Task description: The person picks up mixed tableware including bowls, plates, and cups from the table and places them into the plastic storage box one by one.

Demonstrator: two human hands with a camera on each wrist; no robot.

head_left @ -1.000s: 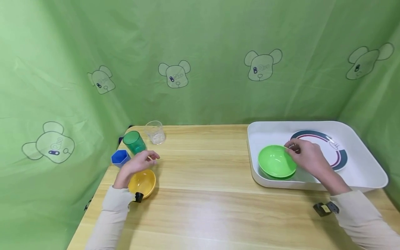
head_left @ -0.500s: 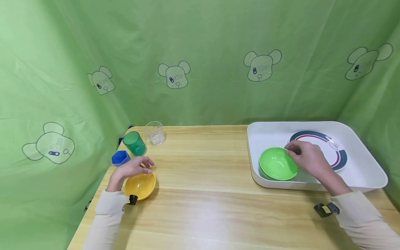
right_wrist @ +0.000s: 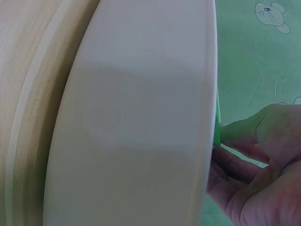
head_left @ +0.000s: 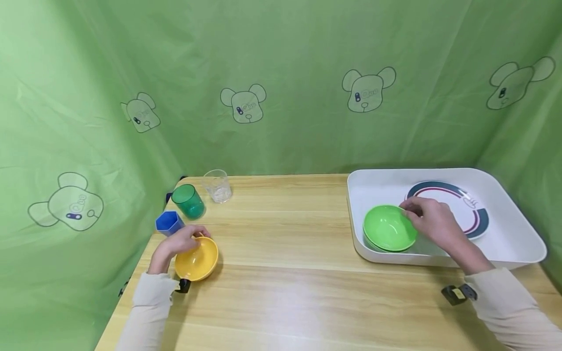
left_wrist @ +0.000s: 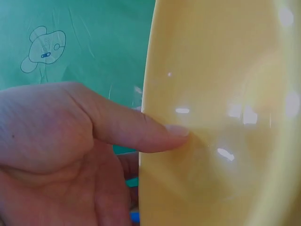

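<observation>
At the left of the table, my left hand point(head_left: 186, 240) pinches the far rim of a yellow bowl point(head_left: 199, 263). In the left wrist view the thumb lies on the inside of the yellow bowl point(left_wrist: 211, 70), with the other fingers behind its wall. On the right, my right hand point(head_left: 432, 219) pinches the rim of a light green bowl point(head_left: 388, 229) in the front left corner of a white tray point(head_left: 513, 243). From the right wrist view, the tray wall point(right_wrist: 127, 117) hides most of that bowl; only a green sliver shows at the fingertips.
A blue hexagonal cup point(head_left: 168, 222), a green tumbler point(head_left: 189, 201) and a clear glass point(head_left: 218, 186) stand behind the yellow bowl. A plate with a teal and red border point(head_left: 448, 200) lies in the tray. A green curtain point(head_left: 303, 122) hangs along the table's back edge.
My left hand has moved down and left from above the yellow bowl, and its fingers have taken hold of the rim. The right hand and green bowl have barely shifted.
</observation>
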